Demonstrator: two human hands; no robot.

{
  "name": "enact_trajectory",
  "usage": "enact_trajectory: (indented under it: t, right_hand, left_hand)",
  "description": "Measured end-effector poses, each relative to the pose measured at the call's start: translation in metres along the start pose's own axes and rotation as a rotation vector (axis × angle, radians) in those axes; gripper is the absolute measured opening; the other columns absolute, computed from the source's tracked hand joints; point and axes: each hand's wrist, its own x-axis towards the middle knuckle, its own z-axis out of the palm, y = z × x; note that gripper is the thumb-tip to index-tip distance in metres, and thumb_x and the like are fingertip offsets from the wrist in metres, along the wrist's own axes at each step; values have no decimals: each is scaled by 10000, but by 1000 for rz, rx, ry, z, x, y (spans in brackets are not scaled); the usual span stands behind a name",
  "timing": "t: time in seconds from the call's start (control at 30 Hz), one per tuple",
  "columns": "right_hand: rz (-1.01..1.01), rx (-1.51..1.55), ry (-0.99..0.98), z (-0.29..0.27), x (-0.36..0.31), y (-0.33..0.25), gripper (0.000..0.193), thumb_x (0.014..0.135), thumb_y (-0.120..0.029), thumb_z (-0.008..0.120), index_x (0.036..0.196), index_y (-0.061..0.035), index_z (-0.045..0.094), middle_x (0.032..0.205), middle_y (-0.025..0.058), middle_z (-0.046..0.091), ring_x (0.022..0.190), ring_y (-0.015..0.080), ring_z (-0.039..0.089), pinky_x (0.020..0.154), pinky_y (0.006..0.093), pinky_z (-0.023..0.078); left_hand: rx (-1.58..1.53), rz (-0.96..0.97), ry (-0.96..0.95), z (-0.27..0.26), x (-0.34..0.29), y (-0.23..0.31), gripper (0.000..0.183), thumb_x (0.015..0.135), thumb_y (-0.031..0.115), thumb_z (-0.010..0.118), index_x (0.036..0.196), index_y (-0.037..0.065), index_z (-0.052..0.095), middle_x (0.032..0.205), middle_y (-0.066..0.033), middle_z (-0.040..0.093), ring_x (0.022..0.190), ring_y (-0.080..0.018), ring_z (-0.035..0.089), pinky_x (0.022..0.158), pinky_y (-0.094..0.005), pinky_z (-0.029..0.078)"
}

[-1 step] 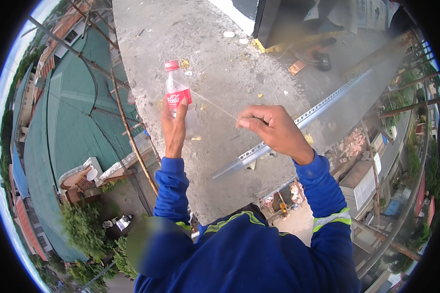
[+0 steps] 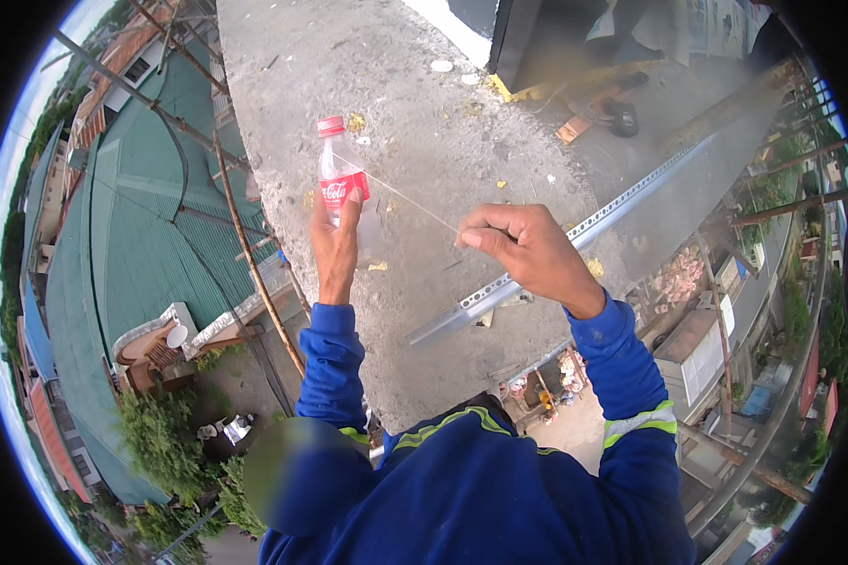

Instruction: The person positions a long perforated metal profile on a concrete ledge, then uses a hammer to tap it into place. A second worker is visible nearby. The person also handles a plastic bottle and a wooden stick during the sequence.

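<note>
My left hand [image 2: 335, 247] is wrapped round the lower part of a clear plastic bottle [image 2: 331, 155] with a red cap and red label. The bottle is held upright, slightly tilted, over the concrete. From the bottle's upper part a thin pale string [image 2: 407, 197] runs taut, down and to the right, to my right hand [image 2: 528, 247]. There the thumb and index finger pinch the string's end. Whether more string is wound round the bottle is hard to make out.
Under my hands is a rough concrete slab [image 2: 424, 122] with sheer drops at its left and right edges. A perforated metal strip [image 2: 584, 235] lies diagonally across it. Bamboo poles [image 2: 245, 226] stand along the left edge. A dark tool [image 2: 622, 118] lies at the far right.
</note>
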Motion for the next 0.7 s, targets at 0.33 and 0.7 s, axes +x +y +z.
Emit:
enact_trajectory:
  t: [0.33,0.7]
  right_hand:
    - [28,-71,-27,9,-1,9,150,903,-152,617,896,-11,667,648,90,586,537,125,460,514,299,372]
    - [-208,-324,22,58,-3,39,104,880,-121,566,837,-31,593,647,195,591,600,397,601,531,458,450]
  left_hand:
    - [-21,-98,102,-4,3,-9,492,947,516,511,951,41,639,771,2,571,645,-78,502,572,-261,392]
    - [-189,-150,122,-2,8,4,568,958,549,456,1126,15,549,889,-114,623,740,-173,625,664,-316,528]
